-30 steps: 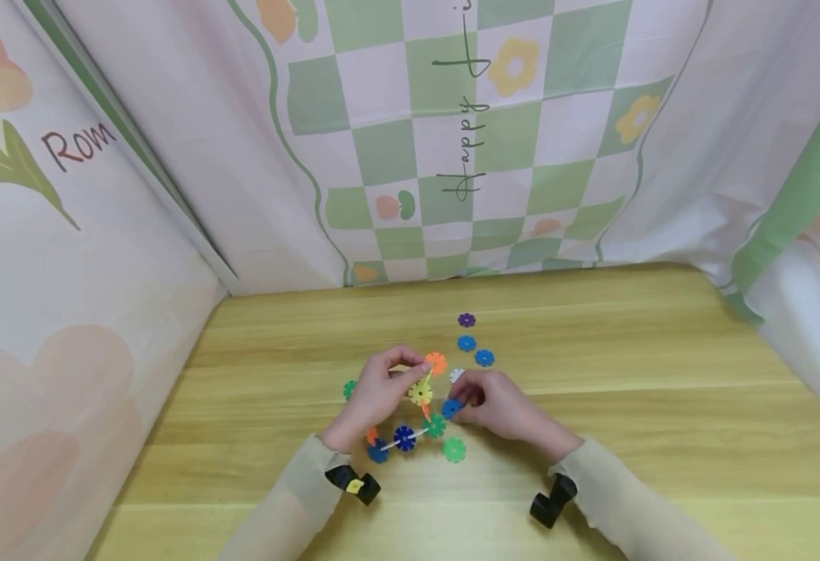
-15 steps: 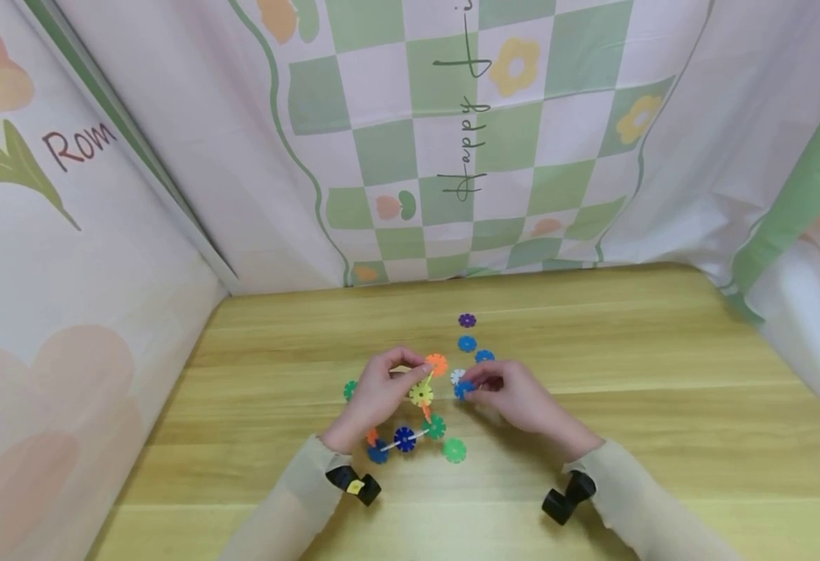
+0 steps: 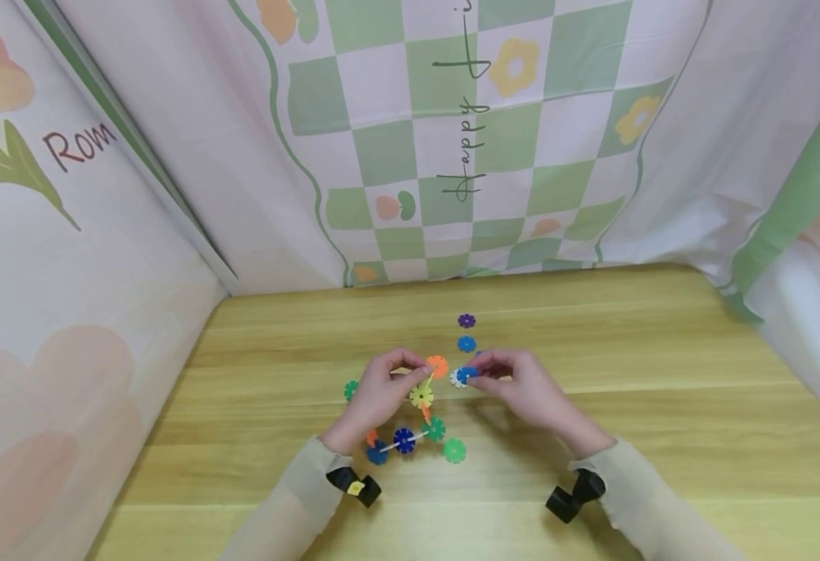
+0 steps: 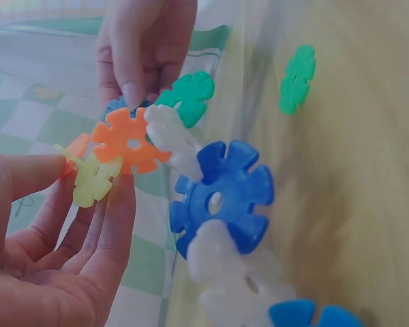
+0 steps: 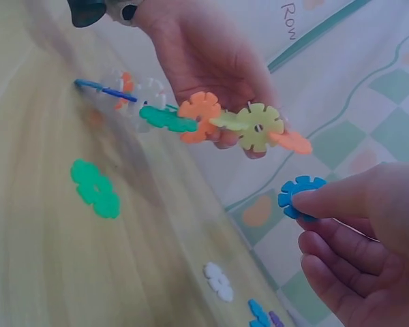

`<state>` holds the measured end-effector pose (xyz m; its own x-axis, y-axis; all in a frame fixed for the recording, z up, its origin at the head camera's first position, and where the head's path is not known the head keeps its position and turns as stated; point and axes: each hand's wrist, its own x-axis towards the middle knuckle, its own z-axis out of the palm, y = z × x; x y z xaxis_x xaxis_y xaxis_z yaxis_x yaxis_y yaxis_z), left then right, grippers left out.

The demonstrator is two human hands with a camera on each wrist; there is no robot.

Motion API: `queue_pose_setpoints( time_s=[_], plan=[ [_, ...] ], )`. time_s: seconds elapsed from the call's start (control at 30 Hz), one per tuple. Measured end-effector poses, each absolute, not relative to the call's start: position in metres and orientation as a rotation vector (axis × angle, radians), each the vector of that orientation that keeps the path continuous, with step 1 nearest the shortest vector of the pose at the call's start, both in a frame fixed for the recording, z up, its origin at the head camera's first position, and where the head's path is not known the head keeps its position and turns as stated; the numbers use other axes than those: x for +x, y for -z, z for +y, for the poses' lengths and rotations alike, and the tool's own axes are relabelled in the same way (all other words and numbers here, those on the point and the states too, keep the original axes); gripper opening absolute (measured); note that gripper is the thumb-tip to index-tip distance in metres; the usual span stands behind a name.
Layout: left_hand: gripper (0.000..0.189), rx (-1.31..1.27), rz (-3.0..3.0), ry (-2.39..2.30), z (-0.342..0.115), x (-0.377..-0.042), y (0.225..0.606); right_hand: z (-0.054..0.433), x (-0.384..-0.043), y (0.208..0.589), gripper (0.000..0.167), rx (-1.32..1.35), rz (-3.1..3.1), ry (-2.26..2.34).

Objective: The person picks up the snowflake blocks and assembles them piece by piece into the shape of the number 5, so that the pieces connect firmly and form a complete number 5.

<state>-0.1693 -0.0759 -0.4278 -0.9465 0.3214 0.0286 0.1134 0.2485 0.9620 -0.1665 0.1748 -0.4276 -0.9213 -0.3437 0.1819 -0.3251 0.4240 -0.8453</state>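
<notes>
My left hand point(image 3: 380, 389) pinches the upper end of a chain of slotted plastic snowflake discs, near an orange disc point(image 3: 438, 366) and a yellow disc point(image 3: 421, 396). Down the chain come a green disc point(image 3: 434, 428) and a dark blue disc point(image 3: 404, 441), with whitish discs between, clearer in the left wrist view. Between thumb and fingers, my right hand point(image 3: 525, 386) holds a single blue disc point(image 5: 294, 196). It is apart from the chain's orange tip point(image 5: 293, 142) in the right wrist view. My left hand hides part of the chain in the head view.
A loose light green disc point(image 3: 455, 450) lies on the wooden table point(image 3: 648, 343) nearer me. Beyond the hands lie a white disc point(image 5: 218, 281), a blue disc point(image 3: 466, 344) and a purple disc point(image 3: 466, 320). Printed curtains point(image 3: 445, 156) border the table's back and left.
My right hand has moved up and to the right in the head view, carrying the blue disc away from the chain's green disc. My left hand has hardly moved.
</notes>
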Motion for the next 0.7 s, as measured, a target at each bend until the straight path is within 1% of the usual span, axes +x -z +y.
queue_pose_setpoints(
  time_s=[0.33, 0.57, 0.7],
  plan=[
    [0.023, 0.460, 2.379, -1.757, -0.0751, -0.1690, 0.4289, 0.1721, -0.1641, 0.4188, 0.013, -0.547, 2.625, 1.630],
    [0.022, 0.469, 2.380, -1.757, -0.0748, -0.1692, 0.4313, 0.1706, -0.1632, 0.4168, 0.012, -0.557, 2.614, 1.673],
    [0.023, 0.457, 2.375, -1.764, -0.0742, -0.1679, 0.4300, 0.1684, -0.1638, 0.4175, 0.012, -0.606, 2.638, 1.699]
  ],
)
